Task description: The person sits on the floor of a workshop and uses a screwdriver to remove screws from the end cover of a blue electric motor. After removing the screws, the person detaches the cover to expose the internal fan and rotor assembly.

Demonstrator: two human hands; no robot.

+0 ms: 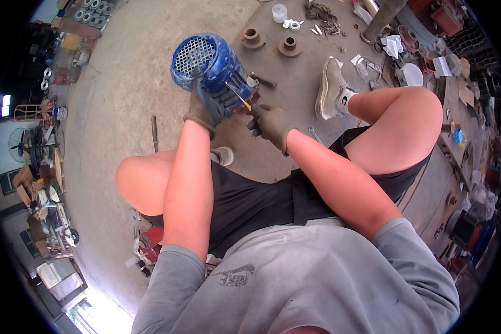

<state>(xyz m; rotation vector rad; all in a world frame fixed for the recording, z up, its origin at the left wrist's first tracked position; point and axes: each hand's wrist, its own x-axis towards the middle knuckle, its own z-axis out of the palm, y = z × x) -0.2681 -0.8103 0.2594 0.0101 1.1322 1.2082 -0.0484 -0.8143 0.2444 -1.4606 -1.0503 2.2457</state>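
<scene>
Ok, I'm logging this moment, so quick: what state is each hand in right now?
Left hand: holding the motor, thumb and fingers spread on it.
Right hand: closed on a thin, yellow-handled tool.
</scene>
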